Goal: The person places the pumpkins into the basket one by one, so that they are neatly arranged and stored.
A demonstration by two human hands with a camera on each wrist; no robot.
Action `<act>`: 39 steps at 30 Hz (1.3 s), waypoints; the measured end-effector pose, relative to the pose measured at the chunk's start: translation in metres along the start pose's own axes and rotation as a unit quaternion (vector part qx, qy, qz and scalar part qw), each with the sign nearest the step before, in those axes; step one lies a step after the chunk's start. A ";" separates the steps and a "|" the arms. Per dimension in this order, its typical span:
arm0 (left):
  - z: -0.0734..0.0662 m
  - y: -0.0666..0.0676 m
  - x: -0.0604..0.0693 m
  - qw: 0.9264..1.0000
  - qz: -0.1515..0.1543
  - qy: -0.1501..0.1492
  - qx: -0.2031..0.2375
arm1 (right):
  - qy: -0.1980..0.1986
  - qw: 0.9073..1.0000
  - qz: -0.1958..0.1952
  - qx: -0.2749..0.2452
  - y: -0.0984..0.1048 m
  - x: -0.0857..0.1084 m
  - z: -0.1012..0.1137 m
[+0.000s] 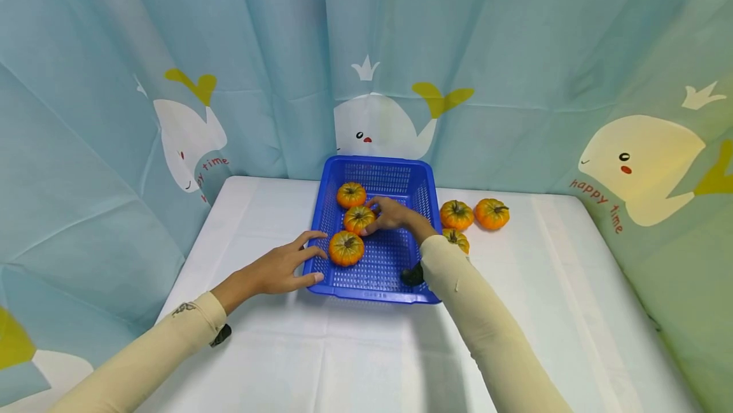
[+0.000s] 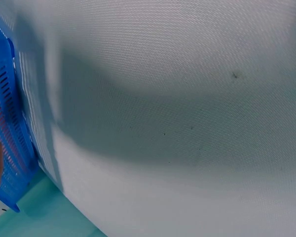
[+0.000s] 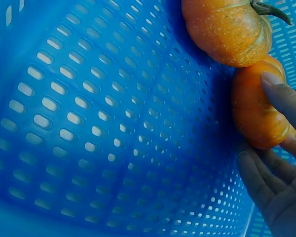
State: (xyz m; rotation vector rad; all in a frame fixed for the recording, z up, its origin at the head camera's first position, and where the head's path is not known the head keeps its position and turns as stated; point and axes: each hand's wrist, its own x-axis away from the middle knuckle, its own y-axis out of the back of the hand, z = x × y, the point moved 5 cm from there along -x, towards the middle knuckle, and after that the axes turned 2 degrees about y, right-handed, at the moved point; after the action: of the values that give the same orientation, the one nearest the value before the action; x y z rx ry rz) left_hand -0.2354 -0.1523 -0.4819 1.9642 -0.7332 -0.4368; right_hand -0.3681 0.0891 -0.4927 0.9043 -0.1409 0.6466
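Note:
A blue plastic basket (image 1: 380, 263) holds three small orange pumpkins in a row along its left side. My right hand (image 1: 392, 214) reaches inside and grips the middle pumpkin (image 1: 357, 221). In the right wrist view, the thumb lies on that pumpkin (image 3: 256, 108) and the fingers curve around its side. The near pumpkin (image 1: 346, 248) and the far pumpkin (image 1: 351, 195) sit close on either side of it. At the basket's left rim, my left hand (image 1: 283, 265) rests with loosely spread fingers and holds nothing. Only its fingertips show in the left wrist view.
On the white table (image 1: 550, 286), right of the basket, lie three more pumpkins: one at the back (image 1: 456, 214), another farther right (image 1: 491, 214), and a third (image 1: 457, 240) partly hidden by my right sleeve. A light-blue curtain (image 1: 286, 50) with whale prints hangs behind.

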 end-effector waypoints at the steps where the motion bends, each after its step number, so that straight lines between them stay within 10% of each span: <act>1: 0.000 0.000 0.000 1.000 0.001 0.001 -0.001 | -0.002 1.000 -0.001 -0.002 -0.001 0.000 0.000; 39: -0.001 0.001 0.000 1.000 0.000 0.004 -0.004 | 0.013 1.000 0.000 0.008 -0.013 -0.011 0.018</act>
State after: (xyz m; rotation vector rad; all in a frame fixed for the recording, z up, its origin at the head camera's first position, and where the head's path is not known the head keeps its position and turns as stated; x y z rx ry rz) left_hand -0.2352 -0.1521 -0.4806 1.9566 -0.7252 -0.4311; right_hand -0.3666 0.0644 -0.4950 0.9104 -0.1123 0.6609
